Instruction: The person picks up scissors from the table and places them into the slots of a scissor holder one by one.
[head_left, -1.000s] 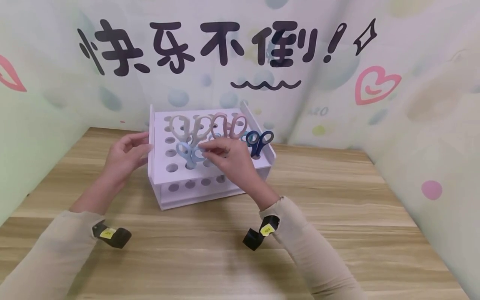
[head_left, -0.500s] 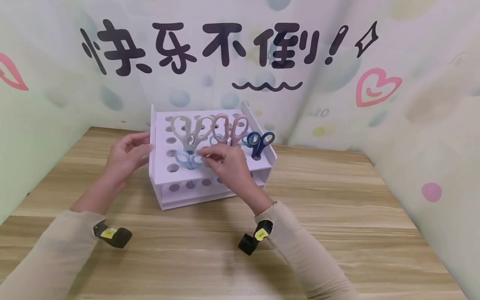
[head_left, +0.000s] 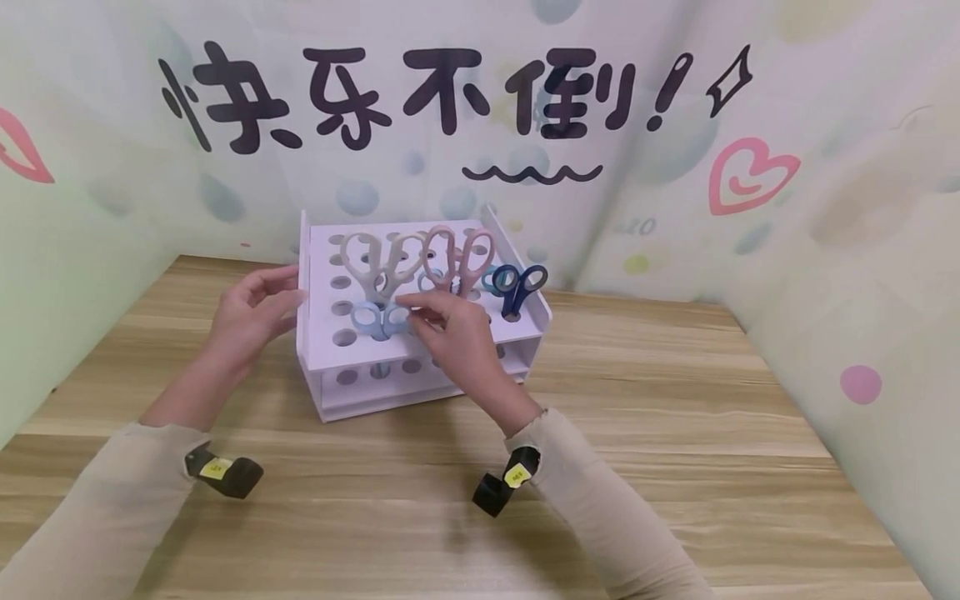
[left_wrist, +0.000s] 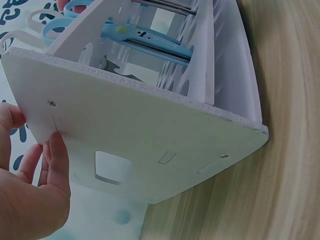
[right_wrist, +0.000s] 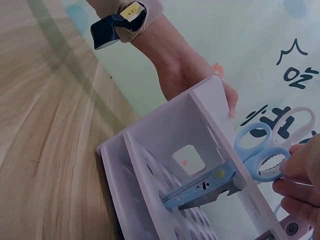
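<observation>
My right hand pinches one finger ring of a light blue pair of scissors. The scissors stand in a front hole of a white rack. Their blades pass through the top board and reach a hole in the lower board, as the right wrist view shows. On the left, the fingertips of my left hand touch the outer face of the rack's side panel. Behind the light blue pair stand cream scissors and pink scissors, partly hidden by my right hand.
Navy scissors fill a hole at the rack's right front, with a teal handle showing behind them. The rack stands on a wood-grain table, close to a printed backdrop with large black lettering.
The light blue scissors have sunk lower into their hole, and their blade now shows below the top board. My right hand moved down with them. My left hand stayed at the panel.
</observation>
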